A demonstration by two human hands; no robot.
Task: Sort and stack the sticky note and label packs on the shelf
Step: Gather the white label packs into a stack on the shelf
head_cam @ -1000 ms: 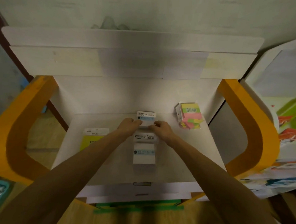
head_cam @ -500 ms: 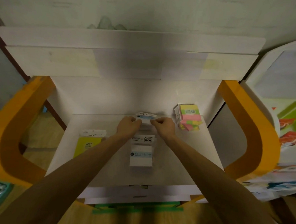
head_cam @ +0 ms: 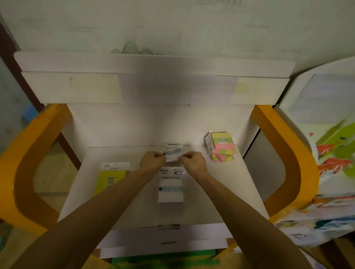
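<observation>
Held pack: I saw both hands pinching a small clear-wrapped label pack (head_cam: 171,152), raised just above the back of the white shelf (head_cam: 221,184).
Left hand: the left hand (head_cam: 151,161) had its fingers curled tight on the pack's left edge.
Right hand: the right hand (head_cam: 194,162) held the right edge the same way, fingers narrow.
Other packs: a second white label pack (head_cam: 171,185) lay flat just below the hands; a yellow sticky note pack (head_cam: 111,177) lay to the left, well apart; a stack of pink, green and yellow notes (head_cam: 222,147) stood at the back right.
Handling: I judged the held pack light, thin and floppy, its wrapper probably slippery, so taking it by two opposite edges seemed soundest. The blur hid its exact tilt.
Change: compared with a second ago, I saw the pack lifted and shifted slightly farther back, the hands set wider apart at its edges. The flat white pack and the yellow pack lay as before.
</observation>
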